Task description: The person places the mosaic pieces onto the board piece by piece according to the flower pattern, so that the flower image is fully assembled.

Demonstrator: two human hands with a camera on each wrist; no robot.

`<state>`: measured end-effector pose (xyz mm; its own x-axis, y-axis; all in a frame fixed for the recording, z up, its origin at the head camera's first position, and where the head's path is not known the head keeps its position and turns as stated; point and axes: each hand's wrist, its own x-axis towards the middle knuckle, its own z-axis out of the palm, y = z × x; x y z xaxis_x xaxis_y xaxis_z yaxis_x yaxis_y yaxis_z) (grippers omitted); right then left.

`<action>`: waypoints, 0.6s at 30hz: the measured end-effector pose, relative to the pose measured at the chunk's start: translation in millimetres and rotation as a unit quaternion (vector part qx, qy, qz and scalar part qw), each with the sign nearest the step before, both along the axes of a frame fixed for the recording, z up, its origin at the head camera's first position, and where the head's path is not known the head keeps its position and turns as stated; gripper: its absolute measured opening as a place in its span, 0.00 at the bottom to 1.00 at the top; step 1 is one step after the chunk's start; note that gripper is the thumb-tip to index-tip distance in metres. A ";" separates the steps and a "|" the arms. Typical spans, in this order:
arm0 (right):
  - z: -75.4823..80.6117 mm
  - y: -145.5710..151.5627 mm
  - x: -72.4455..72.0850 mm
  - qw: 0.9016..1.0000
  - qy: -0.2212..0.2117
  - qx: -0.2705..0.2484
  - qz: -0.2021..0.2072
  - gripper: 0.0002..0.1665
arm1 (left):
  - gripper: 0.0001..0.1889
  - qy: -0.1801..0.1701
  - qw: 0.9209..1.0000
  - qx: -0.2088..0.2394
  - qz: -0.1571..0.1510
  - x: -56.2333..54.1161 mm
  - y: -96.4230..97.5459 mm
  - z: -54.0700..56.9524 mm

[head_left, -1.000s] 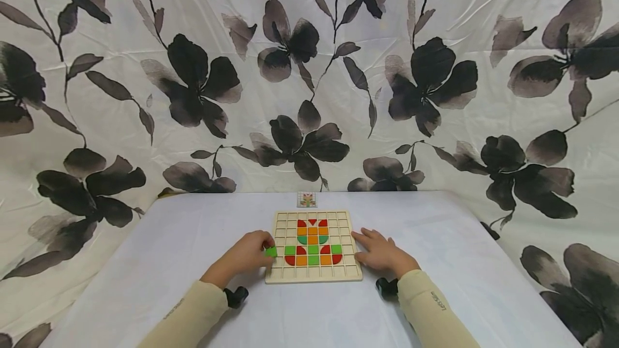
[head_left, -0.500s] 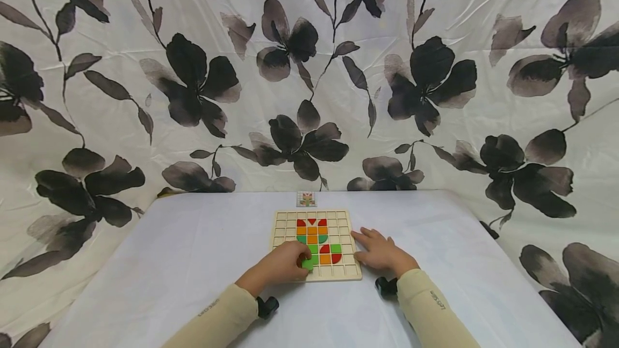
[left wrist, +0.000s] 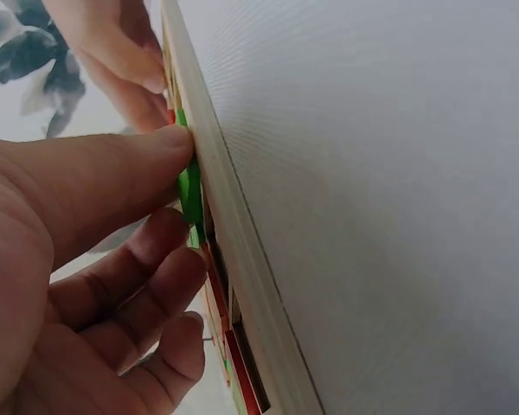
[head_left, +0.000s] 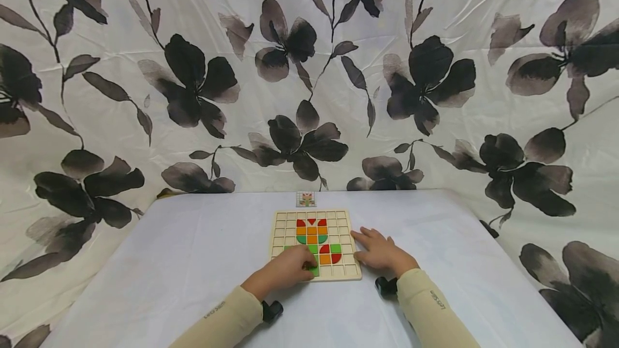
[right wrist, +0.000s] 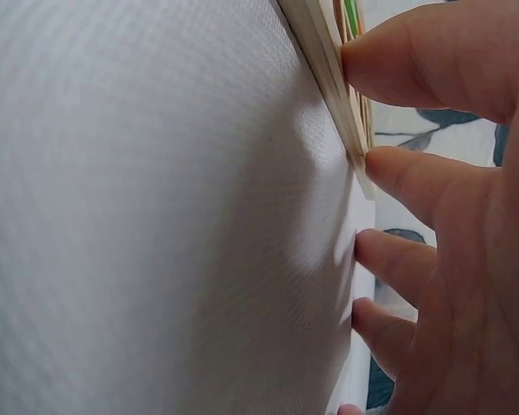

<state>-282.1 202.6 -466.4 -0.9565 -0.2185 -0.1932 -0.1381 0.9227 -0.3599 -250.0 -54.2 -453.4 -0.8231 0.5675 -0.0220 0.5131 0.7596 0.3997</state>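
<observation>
A wooden grid board [head_left: 343, 223] carries a pattern of red, orange and green tiles near its middle. My left hand [head_left: 285, 268] reaches over the board's lower left part and covers several tiles there. Between thumb and fingers it pinches a green tile [left wrist: 189, 194], set low at the board's front row, just under the column of green squares. My right hand [head_left: 379, 252] lies at the board's right edge, fingers spread. In the right wrist view its thumb and forefinger [right wrist: 406, 173] touch the wooden edge, while the other fingertips rest on the tablecloth.
A small patterned card [head_left: 306, 199] lies behind the board, showing a similar coloured design. White cloth [head_left: 203, 235] covers the table. A floral curtain [head_left: 309, 69] hangs along the table's far edge.
My left hand has moved right from beside the board's left edge, bringing the green tile over to the front row. My right hand has stayed at the right edge.
</observation>
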 end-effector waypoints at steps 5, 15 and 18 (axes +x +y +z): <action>-2.2 0.2 -1.2 1.000 0.001 0.003 0.000 0.37 | 0.06 0.035 0.999 -0.034 -0.009 3.3 2.1 -1.1; -3.3 1.5 -2.9 1.000 -0.001 0.011 0.000 0.37 | 0.08 -0.007 0.999 0.032 0.019 -2.9 -13.5 6.0; -1.4 1.9 -2.3 1.000 -0.006 0.012 -0.001 0.37 | 0.10 -0.024 0.997 0.049 0.054 -10.5 -26.2 13.6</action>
